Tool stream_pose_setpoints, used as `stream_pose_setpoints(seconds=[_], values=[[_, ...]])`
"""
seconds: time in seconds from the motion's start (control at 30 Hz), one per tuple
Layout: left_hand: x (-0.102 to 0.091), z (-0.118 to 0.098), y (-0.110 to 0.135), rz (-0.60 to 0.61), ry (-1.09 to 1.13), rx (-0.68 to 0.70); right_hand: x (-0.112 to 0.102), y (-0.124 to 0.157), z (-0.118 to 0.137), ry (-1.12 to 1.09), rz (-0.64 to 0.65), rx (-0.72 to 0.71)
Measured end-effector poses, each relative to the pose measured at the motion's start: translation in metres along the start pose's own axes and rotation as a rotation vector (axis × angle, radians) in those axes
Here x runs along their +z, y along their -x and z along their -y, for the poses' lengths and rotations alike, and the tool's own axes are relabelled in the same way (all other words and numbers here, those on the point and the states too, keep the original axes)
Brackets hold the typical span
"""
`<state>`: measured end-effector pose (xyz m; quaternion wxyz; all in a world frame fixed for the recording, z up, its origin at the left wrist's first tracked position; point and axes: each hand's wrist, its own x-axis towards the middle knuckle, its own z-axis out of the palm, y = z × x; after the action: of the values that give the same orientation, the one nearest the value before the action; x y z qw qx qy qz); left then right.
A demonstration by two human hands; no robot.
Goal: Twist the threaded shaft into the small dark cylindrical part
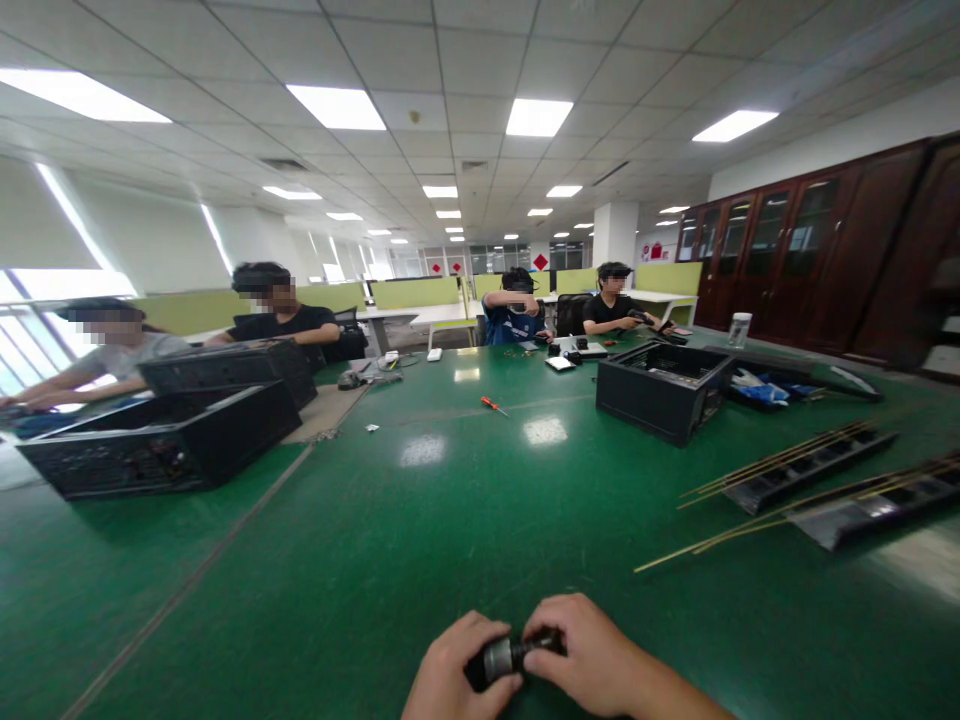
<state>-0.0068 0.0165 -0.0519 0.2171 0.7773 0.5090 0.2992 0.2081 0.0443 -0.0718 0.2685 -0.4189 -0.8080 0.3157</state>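
Note:
Low in the head view, at the near side of the green table (420,530), my left hand (450,665) is closed around a small black cylinder with a silver-grey band (498,658). From the other side, the thumb and fingers of my right hand (585,645) pinch its narrower dark end. The cylinder lies roughly level between both hands. Its exact kind cannot be made out, and my fingers cover part of it.
Black computer cases stand at the left (150,450) and right (652,395). An orange screwdriver (491,404) lies mid-table. Thin sticks (772,465) rest across black trays (817,475) at right. A clear jar (739,330) stands farther back. Several people sit around the table.

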Motion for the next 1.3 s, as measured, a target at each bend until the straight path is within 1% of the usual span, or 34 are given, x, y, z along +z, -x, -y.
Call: stream_pose_setpoints(seconds=[0.2, 0.47, 0.63, 0.73, 1.0, 1.3], values=[[-0.001, 0.004, 0.001, -0.010, -0.007, 0.008, -0.002, 0.001, 0.001, -0.012, -0.014, -0.015], [-0.003, -0.003, 0.001, -0.016, -0.011, -0.012, -0.005, 0.000, 0.006, -0.007, 0.003, 0.002], [-0.003, -0.001, 0.000, -0.018, -0.013, 0.010, -0.005, 0.000, 0.006, -0.015, 0.001, 0.005], [-0.003, 0.000, 0.000, -0.017, -0.008, -0.001, -0.006, 0.000, 0.006, -0.016, -0.006, 0.000], [-0.004, -0.006, 0.000, -0.012, -0.004, -0.035, -0.004, 0.001, 0.004, 0.009, -0.007, 0.009], [-0.004, -0.008, 0.000, -0.009, -0.013, -0.025, -0.006, 0.001, 0.006, 0.028, 0.008, 0.015]])
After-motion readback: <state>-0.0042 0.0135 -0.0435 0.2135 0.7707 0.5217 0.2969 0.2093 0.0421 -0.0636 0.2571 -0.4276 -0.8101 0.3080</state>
